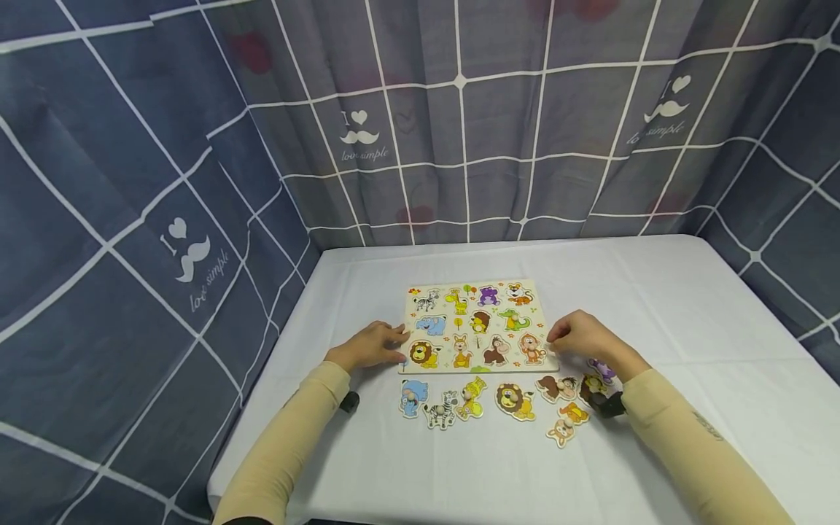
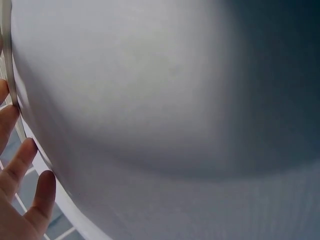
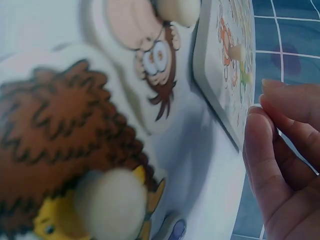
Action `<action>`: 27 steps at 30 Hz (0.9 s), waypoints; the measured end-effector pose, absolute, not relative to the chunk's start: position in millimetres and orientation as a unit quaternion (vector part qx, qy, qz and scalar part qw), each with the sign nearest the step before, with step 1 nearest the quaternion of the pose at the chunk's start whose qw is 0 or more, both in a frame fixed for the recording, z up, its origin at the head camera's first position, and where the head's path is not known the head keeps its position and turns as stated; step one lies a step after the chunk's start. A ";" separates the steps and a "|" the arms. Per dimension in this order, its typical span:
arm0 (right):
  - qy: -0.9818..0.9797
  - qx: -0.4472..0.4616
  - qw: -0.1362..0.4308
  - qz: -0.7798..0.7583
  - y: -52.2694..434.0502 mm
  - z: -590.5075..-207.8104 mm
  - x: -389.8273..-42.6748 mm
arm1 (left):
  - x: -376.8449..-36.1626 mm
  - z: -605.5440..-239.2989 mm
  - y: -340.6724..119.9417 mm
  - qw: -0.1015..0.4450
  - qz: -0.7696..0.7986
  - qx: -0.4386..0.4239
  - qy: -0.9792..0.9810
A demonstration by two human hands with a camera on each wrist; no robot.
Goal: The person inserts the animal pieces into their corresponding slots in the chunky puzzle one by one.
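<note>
A wooden animal puzzle board (image 1: pixel 481 370) lies flat on the white table. My left hand (image 1: pixel 372 345) is at its left edge, fingers extended and spread with the fingertips against it. The left wrist view shows those fingertips (image 2: pixel 45 187) along the rim. At the board's right edge is my right hand (image 1: pixel 586 337), its fingers bent toward the thumb, close by the monkey piece (image 1: pixel 531 349). No loose piece shows in the right hand (image 3: pixel 290 160). The monkey and crocodile pieces (image 1: pixel 515 319) sit in the board with their knobs up.
Loose knobbed pieces lie in front of the board: an elephant (image 1: pixel 413 399), a zebra (image 1: pixel 441 410), a giraffe (image 1: pixel 471 398) and a lion (image 1: pixel 515 402). Further right, a gorilla (image 1: pixel 556 388) and a hedgehog (image 3: pixel 65 145) lie under the right forearm's side with several others. A patterned curtain (image 1: pixel 420 146) surrounds the table.
</note>
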State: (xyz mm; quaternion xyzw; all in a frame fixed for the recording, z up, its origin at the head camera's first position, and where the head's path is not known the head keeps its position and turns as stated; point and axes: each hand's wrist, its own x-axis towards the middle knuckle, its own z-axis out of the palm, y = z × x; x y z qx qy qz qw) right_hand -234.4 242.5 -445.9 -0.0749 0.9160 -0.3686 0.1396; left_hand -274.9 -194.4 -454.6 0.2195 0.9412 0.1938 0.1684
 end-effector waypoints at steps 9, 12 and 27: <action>0.912 -0.088 0.143 -0.374 249.4 -450.0 -217.3 | -277.1 -456.9 -194.2 0.165 0.191 0.226 0.941; 0.908 -0.090 0.147 -0.382 248.9 -451.5 -210.4 | -277.0 -456.6 -194.5 0.166 0.192 0.225 0.941; 0.907 -0.109 0.139 -0.382 241.6 -455.5 -184.1 | -276.2 -457.3 -194.5 0.161 0.193 0.225 0.941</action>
